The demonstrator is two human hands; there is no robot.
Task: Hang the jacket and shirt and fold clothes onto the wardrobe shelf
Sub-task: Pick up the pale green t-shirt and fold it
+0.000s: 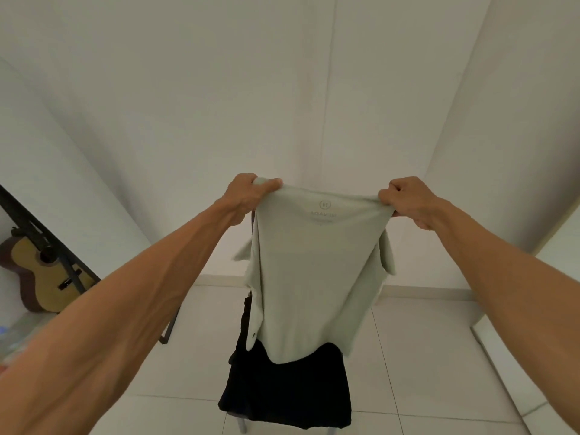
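A pale green T-shirt (317, 277) hangs in the air in front of me, stretched flat between both hands at its shoulders, with a mirrored printed label showing through near the neck. My left hand (248, 193) grips the left shoulder and my right hand (408, 199) grips the right shoulder, both arms held out. Below the shirt, a black garment (288, 390) lies draped over a chair whose grey leg (242, 425) shows at the bottom.
An acoustic guitar (40, 271) leans against the left wall behind a black metal frame (62, 255). White walls stand ahead, and a white panel (514, 152) runs along the right. The floor is pale tile (423, 356).
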